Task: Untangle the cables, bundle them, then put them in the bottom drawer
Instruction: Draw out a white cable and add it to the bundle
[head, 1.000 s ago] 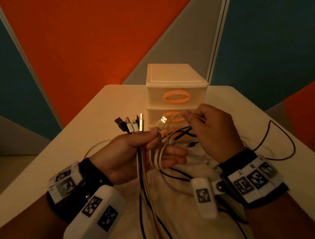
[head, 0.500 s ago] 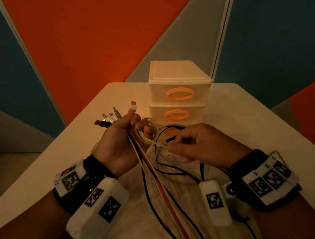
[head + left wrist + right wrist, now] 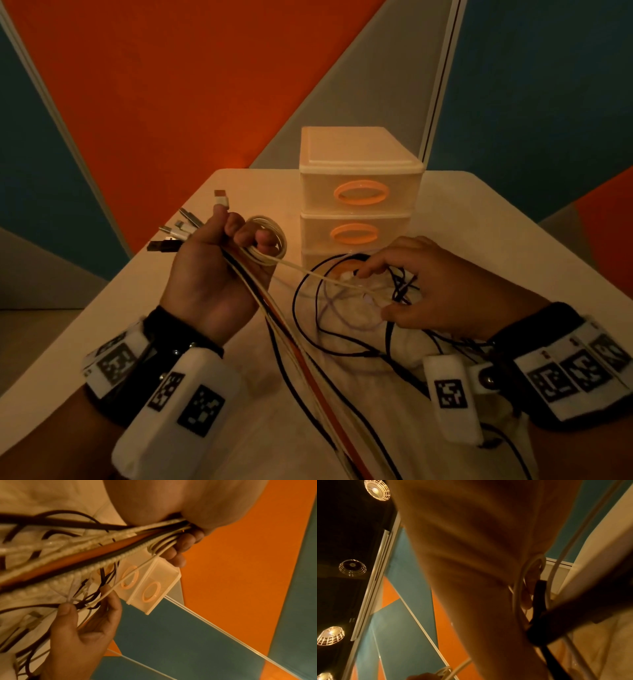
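My left hand (image 3: 219, 270) grips a bundle of white, black and orange cables (image 3: 301, 363), with several USB plugs (image 3: 178, 233) sticking out past the fist and a small white coil (image 3: 270, 236) looped over its fingers. One white cable (image 3: 329, 279) stretches tight from that coil to my right hand (image 3: 428, 294), which pinches it among tangled black cables (image 3: 399, 287) on the table. In the left wrist view the right hand (image 3: 82, 626) pinches the white cable (image 3: 120, 582) between thumb and fingers. The drawer unit (image 3: 358, 202) stands behind, with its bottom drawer partly hidden by cables.
The white table (image 3: 496, 219) has edges close on both sides, and crumpled white plastic (image 3: 349, 322) lies under the loose cables. Orange and teal wall panels rise behind. All three drawers look closed.
My right hand has slid rightward and down along the white cable, drawing it taut away from the left hand. The left hand kept its grip with the plugs pointing left.
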### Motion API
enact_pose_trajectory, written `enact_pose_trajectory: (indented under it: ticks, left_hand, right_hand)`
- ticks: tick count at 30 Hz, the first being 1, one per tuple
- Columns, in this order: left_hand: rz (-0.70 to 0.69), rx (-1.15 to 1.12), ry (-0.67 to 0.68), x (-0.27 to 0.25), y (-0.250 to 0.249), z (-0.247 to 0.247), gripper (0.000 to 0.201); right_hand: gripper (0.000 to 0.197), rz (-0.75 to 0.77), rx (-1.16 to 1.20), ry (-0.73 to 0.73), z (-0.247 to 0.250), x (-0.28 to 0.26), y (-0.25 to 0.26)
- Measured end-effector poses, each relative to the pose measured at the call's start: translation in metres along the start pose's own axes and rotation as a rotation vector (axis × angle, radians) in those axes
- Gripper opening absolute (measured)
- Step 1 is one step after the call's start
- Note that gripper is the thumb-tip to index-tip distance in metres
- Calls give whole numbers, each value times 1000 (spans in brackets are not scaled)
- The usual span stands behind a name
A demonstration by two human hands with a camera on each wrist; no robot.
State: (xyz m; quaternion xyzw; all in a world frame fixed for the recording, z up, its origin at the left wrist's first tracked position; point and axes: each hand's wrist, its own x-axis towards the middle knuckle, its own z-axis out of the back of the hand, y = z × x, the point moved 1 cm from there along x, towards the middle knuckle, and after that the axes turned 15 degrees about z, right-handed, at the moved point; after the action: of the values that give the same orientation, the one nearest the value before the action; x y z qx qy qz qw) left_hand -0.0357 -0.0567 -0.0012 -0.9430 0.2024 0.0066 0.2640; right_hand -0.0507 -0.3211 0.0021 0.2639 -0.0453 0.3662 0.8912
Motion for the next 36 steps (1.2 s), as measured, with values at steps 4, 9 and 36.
enact_pose_trajectory:
  ticks: [4, 9, 36]
  left_hand:
    - [-31, -39, 20, -3, -4, -3, 43]
    - [-127, -70, 12, -4, -18, -2, 45]
    - [-16, 30, 57, -8, -6, -9, 41]
  right_hand:
    - [51, -64, -86, 62, 0, -1, -5]
    - [41, -75, -113, 40, 8, -6, -5]
    - [32, -164, 511, 290, -29, 10, 36]
